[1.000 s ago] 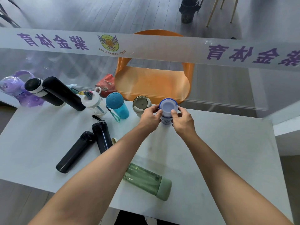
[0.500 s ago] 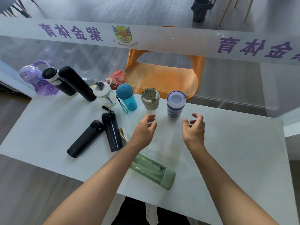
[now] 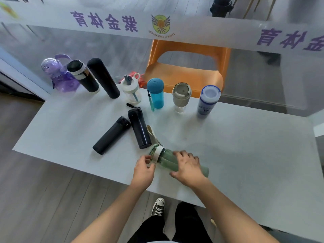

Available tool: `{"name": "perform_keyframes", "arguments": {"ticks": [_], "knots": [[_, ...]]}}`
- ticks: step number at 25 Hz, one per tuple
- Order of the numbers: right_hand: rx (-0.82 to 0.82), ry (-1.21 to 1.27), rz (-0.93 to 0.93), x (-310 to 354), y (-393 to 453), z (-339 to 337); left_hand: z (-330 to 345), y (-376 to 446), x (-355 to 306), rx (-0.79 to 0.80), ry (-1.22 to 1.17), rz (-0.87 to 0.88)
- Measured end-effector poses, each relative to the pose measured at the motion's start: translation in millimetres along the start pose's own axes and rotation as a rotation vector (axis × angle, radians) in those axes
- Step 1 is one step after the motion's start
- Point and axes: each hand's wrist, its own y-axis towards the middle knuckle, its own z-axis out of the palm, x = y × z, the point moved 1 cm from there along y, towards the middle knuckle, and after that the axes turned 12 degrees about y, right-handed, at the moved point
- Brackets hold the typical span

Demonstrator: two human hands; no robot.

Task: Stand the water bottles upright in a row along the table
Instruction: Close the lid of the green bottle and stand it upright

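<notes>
A translucent green plastic bottle (image 3: pixel 165 159) with a pale green cap lies on its side near the front edge of the pale grey surface (image 3: pixel 245 155), its cap end pointing toward four o'clock. The right hand (image 3: pixel 186 168) is laid over its middle, fingers curled across the top, grasping the body. The left hand (image 3: pixel 144 170) is at the bottle's ten-o'clock end, thumb and fingertips pinched near the white ring there; whether they actually grip it I cannot tell.

Just beyond, toward eleven o'clock, two slim black flasks lie flat: the dark navy-black flask (image 3: pixel 139 128) nearly touches the green bottle's end, and the matte black flask (image 3: pixel 112 135) lies beside it, angled toward seven o'clock.

Along the far edge, from three o'clock toward nine, a row stands upright: a white bottle with blue print and blue-rimmed lid (image 3: pixel 207 100), a beige-lidded clear tumbler (image 3: pixel 181 96), a turquoise bottle with a strap (image 3: pixel 155 92), a clear bottle with white straw lid (image 3: pixel 131 90), a tall black cylinder flask (image 3: pixel 103 78), a black flask with a silver band (image 3: pixel 83 76) and a purple translucent jug (image 3: pixel 57 74).

Behind the row sits an orange plastic chair (image 3: pixel 185 67).
</notes>
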Motion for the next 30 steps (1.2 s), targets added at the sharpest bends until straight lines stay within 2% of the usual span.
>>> {"name": "perform_keyframes", "arguments": {"ticks": [2, 6, 8, 10, 12, 14, 15, 17, 18, 19, 22, 25, 27, 30], "knots": [[-0.06, -0.114, 0.047, 0.8, -3.5, 10.0, 0.2, -3.6, 8.2, 0.053, 0.096, 0.098], [-0.126, -0.262, 0.287, -25.6, -19.3, 19.4, 4.7, -12.2, 1.7, 0.02, 0.333, 0.435], [-0.158, -0.253, 0.336, -42.6, -24.2, 24.0, 10.7, -11.2, -4.1, 0.051, 0.462, 0.521], [-0.187, -0.175, 0.324, -51.7, -24.7, 26.6, 13.2, -11.0, -7.9, 0.062, 0.493, 0.551], [-0.217, -0.049, 0.299, -54.9, -24.3, 29.0, 9.7, -8.9, -9.2, -0.027, 0.388, 0.526], [-0.271, 0.077, 0.265, -58.2, -27.3, 32.5, 3.0, -4.2, -4.7, -0.115, 0.237, 0.349], [-0.297, 0.15, 0.248, -61.8, -29.4, 33.9, 1.8, -1.5, -2.2, -0.078, 0.127, 0.194], [-0.313, 0.324, 0.229, -71.5, -34.7, 34.5, 5.9, -1.3, -4.8, 0.176, -0.153, -0.08], [-0.293, 0.409, 0.214, -75.7, -37.2, 33.7, 9.3, -2.9, -11.0, 0.291, -0.317, -0.137], [-0.256, 0.48, 0.198, -78.6, -39.5, 33.4, 11.5, -3.8, -19.9, 0.345, -0.462, -0.139], [-0.195, 0.528, 0.189, -79.3, -44.0, 25.0, 11.2, -8.1, -51.7, 0.297, -0.668, 0.003], [-0.284, 0.364, 0.263, -74.6, -51.0, 10.8, 9.3, -19.5, -66.5, 0.244, -0.529, 0.203], [-0.341, 0.344, 0.336, -70.7, -61.3, 2.1, 12.6, -32.1, -72.7, 0.254, -0.392, 0.346], [-0.507, 0.606, 0.332, -69.0, -79.3, -10.4, 22.7, -50.4, -90.7, 0.354, -0.31, 0.434]]}}
